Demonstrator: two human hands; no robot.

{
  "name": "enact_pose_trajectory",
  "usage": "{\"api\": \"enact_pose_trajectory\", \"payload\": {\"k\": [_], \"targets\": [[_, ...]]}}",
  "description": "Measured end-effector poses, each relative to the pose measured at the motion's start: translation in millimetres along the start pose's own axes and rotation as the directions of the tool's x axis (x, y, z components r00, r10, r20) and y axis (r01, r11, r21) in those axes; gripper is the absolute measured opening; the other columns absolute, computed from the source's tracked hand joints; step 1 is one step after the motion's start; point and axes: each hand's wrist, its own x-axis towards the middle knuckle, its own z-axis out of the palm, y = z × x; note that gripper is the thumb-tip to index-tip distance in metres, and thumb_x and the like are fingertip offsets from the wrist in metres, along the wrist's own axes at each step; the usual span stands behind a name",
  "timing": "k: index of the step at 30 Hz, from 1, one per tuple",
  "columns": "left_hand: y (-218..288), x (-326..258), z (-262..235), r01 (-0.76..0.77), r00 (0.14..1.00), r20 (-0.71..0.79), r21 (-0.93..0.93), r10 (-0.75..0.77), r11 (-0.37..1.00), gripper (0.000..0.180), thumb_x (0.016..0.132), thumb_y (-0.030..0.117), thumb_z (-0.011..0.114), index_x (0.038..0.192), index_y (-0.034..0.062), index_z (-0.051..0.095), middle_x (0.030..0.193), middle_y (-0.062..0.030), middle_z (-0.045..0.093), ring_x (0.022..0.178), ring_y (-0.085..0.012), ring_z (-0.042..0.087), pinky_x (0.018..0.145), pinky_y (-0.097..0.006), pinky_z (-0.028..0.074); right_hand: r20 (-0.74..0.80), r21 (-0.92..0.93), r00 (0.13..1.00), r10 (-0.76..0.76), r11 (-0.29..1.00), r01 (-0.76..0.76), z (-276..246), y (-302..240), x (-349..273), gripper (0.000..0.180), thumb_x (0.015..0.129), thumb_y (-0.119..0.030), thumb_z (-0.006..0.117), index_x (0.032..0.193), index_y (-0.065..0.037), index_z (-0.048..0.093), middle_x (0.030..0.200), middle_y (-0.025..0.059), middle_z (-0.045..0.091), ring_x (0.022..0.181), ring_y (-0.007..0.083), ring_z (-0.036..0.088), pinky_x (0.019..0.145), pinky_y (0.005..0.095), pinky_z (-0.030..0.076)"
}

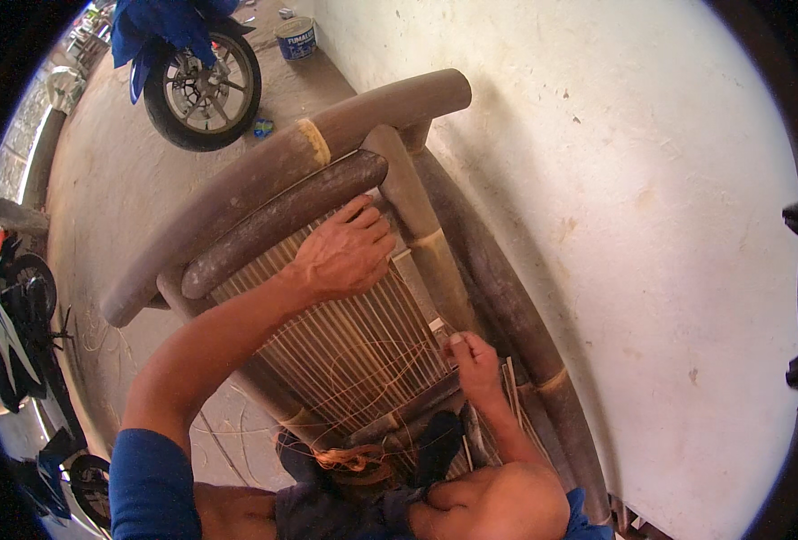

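A bamboo chair frame (264,171) of thick dark poles stands against a white wall, with a panel of thin slats (354,346) across it. My left hand (345,252) lies flat and spread on the top of the slats, its fingertips touching the dark crossbar (273,225). My right hand (473,360) sits lower at the panel's right edge, fingers pinched on a thin pale binding strand (390,360) that runs across the slats. A tangle of loose strands (349,459) lies at the bottom of the panel.
A motorcycle wheel (203,85) under a blue cloth stands on the concrete floor at upper left, with a small paint bucket (295,38) by the wall. More parked motorcycles (17,315) line the left edge. The white wall (615,225) fills the right.
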Motion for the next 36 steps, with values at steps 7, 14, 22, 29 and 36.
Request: {"api": "enact_pose_trajectory", "payload": {"k": [7, 14, 22, 29, 36], "targets": [[0.0, 0.8, -2.3, -0.046, 0.996, -0.083, -0.012, 0.044, 0.999, 0.031, 0.092, 0.036, 0.068, 0.092, 0.0046, 0.066, 0.095, -0.0108, 0.063, 0.103, -0.0298, 0.059, 0.112, -0.049, 0.038, 0.134, 0.733, 0.986, -0.103, 0.680, -0.028, -64.4, -75.5, 13.7, 0.030, 0.103, -0.026, 0.059, 0.081, -0.005, 0.058, 0.069, 0.0027, 0.050, 0.066, 0.0187, 0.056, 0.067, 0.0376, 0.053], [2.0, 12.7, 3.6, 0.059, 0.988, -0.136, -0.143, -0.079, 0.988, 0.036, 0.098, 0.039, 0.064, 0.082, 0.0074, 0.071, 0.079, -0.0100, 0.067, 0.090, -0.0296, 0.062, 0.105, -0.044, 0.043, -0.466, 0.311, 0.830, -0.306, 0.821, 0.478, -129.5, -143.4, 51.4, 0.025, 0.103, -0.021, 0.058, 0.087, -0.003, 0.063, 0.083, 0.0078, 0.064, 0.081, 0.0237, 0.063, 0.079, 0.0389, 0.053], [1.1, 36.5, -12.5, 0.416, 0.904, 0.172, -0.565, -0.391, 0.713, 0.033, 0.100, 0.030, 0.060, 0.082, 0.0076, 0.077, 0.075, -0.0180, 0.071, 0.065, -0.0391, 0.067, 0.067, -0.048, 0.054, 0.066, -0.137, 0.879, -0.471, 0.869, 0.476, -13.4, -106.4, 35.5, 0.028, 0.104, -0.025, 0.062, 0.115, 0.000, 0.065, 0.088, 0.0158, 0.071, 0.077, 0.0236, 0.069, 0.072, 0.0377, 0.056], [5.7, 35.5, -4.8, 0.242, 0.957, 0.174, -0.038, -0.232, 0.970, 0.055, 0.103, 0.046, 0.050, 0.080, 0.0031, 0.077, 0.082, -0.0193, 0.073, 0.085, -0.0346, 0.070, 0.094, -0.047, 0.046, 0.433, 0.700, 0.901, -0.025, 0.639, -0.319, 60.6, -87.7, 67.8, 0.019, 0.107, -0.031, 0.059, 0.111, -0.013, 0.059, 0.074, -0.0007, 0.059, 0.058, 0.0110, 0.054, 0.053, 0.0290, 0.045], [13.6, 37.1, 0.7, 0.214, 0.930, 0.282, 0.100, -0.234, 0.972, 0.062, 0.105, 0.053, 0.040, 0.087, 0.0087, 0.079, 0.086, -0.0145, 0.075, 0.097, -0.0343, 0.067, 0.098, -0.048, 0.040, 0.392, 0.891, 0.917, 0.075, 0.218, -0.398, 102.6, -93.9, 87.4, 0.021, 0.110, -0.032, 0.050, 0.096, -0.016, 0.052, 0.068, -0.0030, 0.051, 0.049, 0.0122, 0.044, 0.048, 0.0290, 0.039]]}}
